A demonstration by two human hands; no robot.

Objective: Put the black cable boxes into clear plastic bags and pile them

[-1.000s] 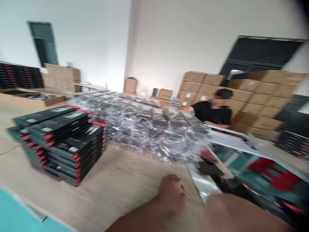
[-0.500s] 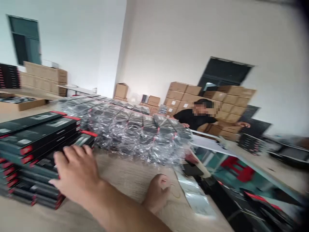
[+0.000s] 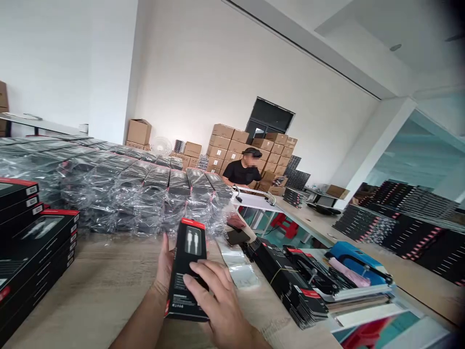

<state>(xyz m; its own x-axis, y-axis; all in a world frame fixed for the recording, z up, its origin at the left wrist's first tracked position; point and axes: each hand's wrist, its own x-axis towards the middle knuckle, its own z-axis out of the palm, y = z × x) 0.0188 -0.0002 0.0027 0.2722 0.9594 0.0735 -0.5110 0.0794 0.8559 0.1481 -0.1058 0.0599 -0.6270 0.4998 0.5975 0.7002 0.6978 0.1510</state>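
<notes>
A slim black retail box (image 3: 189, 286) with a red top edge and a picture of two white cable plugs stands tilted in front of me. My left hand (image 3: 165, 269) holds it along the left side and behind, with the fingers mostly hidden. Across its lower right front lies my right hand (image 3: 221, 295), fingers curled over the face and edge. Similar black boxes (image 3: 43, 252) are stacked at the left. Behind my hands stand rows of such boxes wrapped in clear plastic (image 3: 152, 198).
Right of my hands lie clear plastic bags (image 3: 241, 275) and a banded bundle of flat black packaging (image 3: 283, 276). A blue machine (image 3: 358, 259) is beyond. A co-worker in black (image 3: 241, 169) sits near stacked cartons (image 3: 225, 140).
My right hand has come back from the left stack, and both hands now hold a black cable box in front of me. The view has swung right.
</notes>
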